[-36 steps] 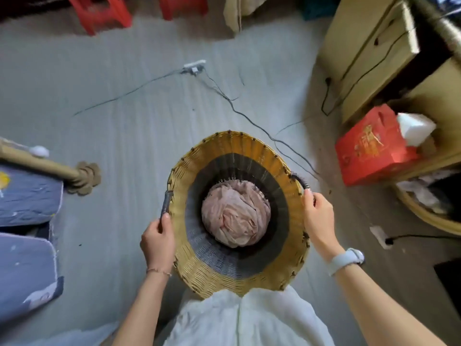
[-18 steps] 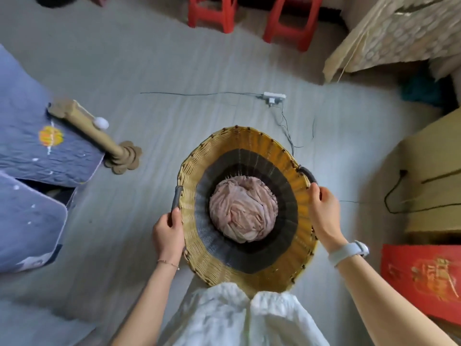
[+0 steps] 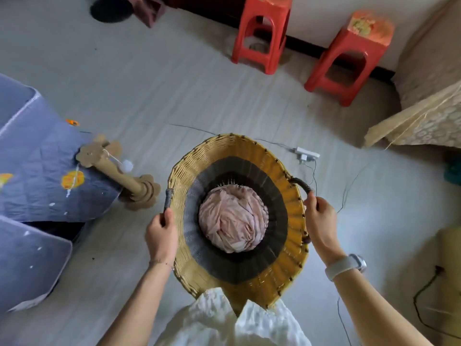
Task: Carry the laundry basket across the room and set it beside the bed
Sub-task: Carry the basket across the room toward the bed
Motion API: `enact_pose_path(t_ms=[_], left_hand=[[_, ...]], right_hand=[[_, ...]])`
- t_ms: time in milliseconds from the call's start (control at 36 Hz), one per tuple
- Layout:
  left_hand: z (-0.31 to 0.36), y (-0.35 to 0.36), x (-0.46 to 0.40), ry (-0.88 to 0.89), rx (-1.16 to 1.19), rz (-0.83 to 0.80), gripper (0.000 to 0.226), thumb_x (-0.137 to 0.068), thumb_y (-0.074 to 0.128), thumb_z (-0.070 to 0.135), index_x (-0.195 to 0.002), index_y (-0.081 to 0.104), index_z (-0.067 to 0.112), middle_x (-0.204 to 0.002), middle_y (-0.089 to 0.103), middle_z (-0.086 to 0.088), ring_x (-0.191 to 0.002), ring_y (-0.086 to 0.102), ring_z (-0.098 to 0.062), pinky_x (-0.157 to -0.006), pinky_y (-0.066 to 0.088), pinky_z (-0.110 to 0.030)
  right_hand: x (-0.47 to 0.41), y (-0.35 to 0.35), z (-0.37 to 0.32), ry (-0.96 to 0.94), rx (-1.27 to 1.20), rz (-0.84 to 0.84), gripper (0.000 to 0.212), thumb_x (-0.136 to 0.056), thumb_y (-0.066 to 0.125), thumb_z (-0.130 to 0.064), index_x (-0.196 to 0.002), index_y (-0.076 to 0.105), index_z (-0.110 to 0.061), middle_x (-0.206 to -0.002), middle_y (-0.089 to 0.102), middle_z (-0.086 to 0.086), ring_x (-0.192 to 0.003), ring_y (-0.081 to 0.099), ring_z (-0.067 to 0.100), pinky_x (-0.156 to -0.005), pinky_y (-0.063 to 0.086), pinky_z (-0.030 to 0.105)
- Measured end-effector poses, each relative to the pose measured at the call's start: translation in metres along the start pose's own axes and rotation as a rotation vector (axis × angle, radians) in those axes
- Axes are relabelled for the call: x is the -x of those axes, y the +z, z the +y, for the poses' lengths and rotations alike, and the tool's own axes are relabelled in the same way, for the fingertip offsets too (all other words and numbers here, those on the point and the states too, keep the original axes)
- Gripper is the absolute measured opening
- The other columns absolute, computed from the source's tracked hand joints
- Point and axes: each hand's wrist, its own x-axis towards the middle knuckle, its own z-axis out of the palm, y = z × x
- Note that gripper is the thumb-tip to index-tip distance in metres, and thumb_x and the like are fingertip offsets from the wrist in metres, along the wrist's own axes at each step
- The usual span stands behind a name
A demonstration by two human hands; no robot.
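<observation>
A round woven laundry basket (image 3: 282, 203), yellow at the rim and dark grey lower down, hangs in front of my body above the floor. A bundle of pale pink cloth (image 3: 233, 219) lies at its bottom. My left hand (image 3: 162, 232) is shut on the basket's left handle, and my right hand (image 3: 320, 221) is shut on the dark right handle. The bed with its blue quilt (image 3: 37, 171) fills the left edge, a short way left of the basket.
A cardboard post toy (image 3: 119, 174) leans off the bed's corner onto the floor. Two red plastic stools (image 3: 262, 33) stand at the far wall. A white power strip (image 3: 306, 153) and thin cables lie on the floor right of the basket. A beige draped piece of furniture (image 3: 424, 121) is at right.
The view has swung left: the bed and post toy have come closer on the left, the red stools came into full view, the red box left the frame. Both hands keep their grip.
</observation>
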Motion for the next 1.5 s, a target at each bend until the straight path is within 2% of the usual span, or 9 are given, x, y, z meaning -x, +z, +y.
enact_pose_path(t_ms=[111,306,417,528,806,917,1250,1333,1500], left_hand=[[0.027,0.022,-0.041,-0.015,0.011,0.042,0.038,-0.094,0.041,0.025,-0.093,0.060,-0.007,-0.102,0.065,-0.028,-0.092,0.057,-0.039,-0.073,0.034,-0.031],[0.092,0.051,-0.127,-0.088,0.012,0.166,0.041,-0.094,0.039,0.026,-0.096,0.060,-0.009,-0.105,0.064,-0.031,-0.097,0.057,-0.042,-0.081,0.042,-0.039],[0.133,0.061,-0.169,-0.136,0.023,0.231,0.043,-0.095,0.036,0.026,-0.100,0.059,-0.009,-0.108,0.063,-0.030,-0.101,0.056,-0.043,-0.084,0.042,-0.042],[0.150,0.057,-0.199,-0.113,0.002,0.274,0.037,-0.096,0.035,0.020,-0.095,0.058,-0.009,-0.098,0.063,-0.029,-0.088,0.054,-0.036,-0.074,0.031,-0.032],[0.161,0.047,-0.329,-0.301,0.009,0.329,0.039,-0.096,0.032,0.023,-0.074,0.053,-0.002,-0.082,0.060,-0.031,-0.086,0.055,-0.044,-0.081,0.043,-0.048],[0.171,0.028,-0.403,-0.291,0.064,0.335,0.040,-0.095,0.032,0.019,-0.059,0.044,0.006,-0.061,0.047,-0.016,-0.068,0.047,-0.031,-0.060,0.032,-0.034],[0.211,-0.052,-0.629,-0.326,0.117,0.373,0.045,-0.096,0.032,0.027,-0.087,0.058,-0.009,-0.075,0.057,-0.025,-0.079,0.057,-0.041,-0.072,0.042,-0.040],[0.220,-0.077,-0.677,-0.303,0.119,0.433,0.046,-0.095,0.033,0.028,-0.086,0.058,-0.010,-0.084,0.061,-0.034,-0.085,0.058,-0.046,-0.076,0.045,-0.045],[0.238,-0.105,-0.758,-0.312,0.152,0.476,0.039,-0.095,0.034,0.022,-0.090,0.059,-0.007,-0.080,0.054,-0.017,-0.081,0.052,-0.032,-0.073,0.036,-0.036]], right_hand=[[-0.054,0.027,-0.024,-0.009,-0.014,-0.058,0.046,-0.096,0.036,-0.029,-0.085,0.059,0.009,-0.069,0.055,0.018,-0.060,0.046,0.026,-0.057,0.037,0.033],[-0.179,0.076,-0.103,-0.083,0.017,-0.166,0.044,-0.097,0.034,-0.028,-0.090,0.060,0.007,-0.080,0.060,0.019,-0.070,0.052,0.028,-0.068,0.048,0.040],[-0.226,0.112,-0.157,-0.144,0.039,-0.281,0.038,-0.097,0.034,-0.028,-0.081,0.056,-0.001,-0.061,0.046,0.005,-0.058,0.042,0.021,-0.052,0.034,0.027],[-0.263,0.145,-0.194,-0.181,0.049,-0.333,0.041,-0.096,0.035,-0.031,-0.075,0.053,0.000,-0.060,0.042,0.009,-0.056,0.037,0.020,-0.052,0.030,0.028],[-0.327,0.256,-0.309,-0.327,0.155,-0.455,0.040,-0.097,0.037,-0.024,-0.058,0.037,-0.013,-0.052,0.036,0.003,-0.048,0.030,0.017,-0.046,0.022,0.027],[-0.349,0.316,-0.357,-0.334,0.201,-0.464,0.040,-0.096,0.038,-0.025,-0.057,0.037,-0.017,-0.052,0.035,0.001,-0.048,0.031,0.016,-0.046,0.023,0.027],[-0.399,0.472,-0.543,-0.333,0.194,-0.446,0.038,-0.094,0.039,-0.028,-0.065,0.049,-0.005,-0.055,0.042,0.008,-0.054,0.037,0.023,-0.053,0.030,0.031],[-0.408,0.507,-0.584,-0.341,0.193,-0.452,0.038,-0.096,0.036,-0.027,-0.082,0.059,0.001,-0.069,0.054,0.017,-0.061,0.046,0.028,-0.057,0.036,0.031],[-0.423,0.586,-0.641,-0.346,0.180,-0.507,0.041,-0.096,0.035,-0.026,-0.088,0.058,0.007,-0.065,0.048,0.014,-0.058,0.044,0.026,-0.055,0.036,0.031]])
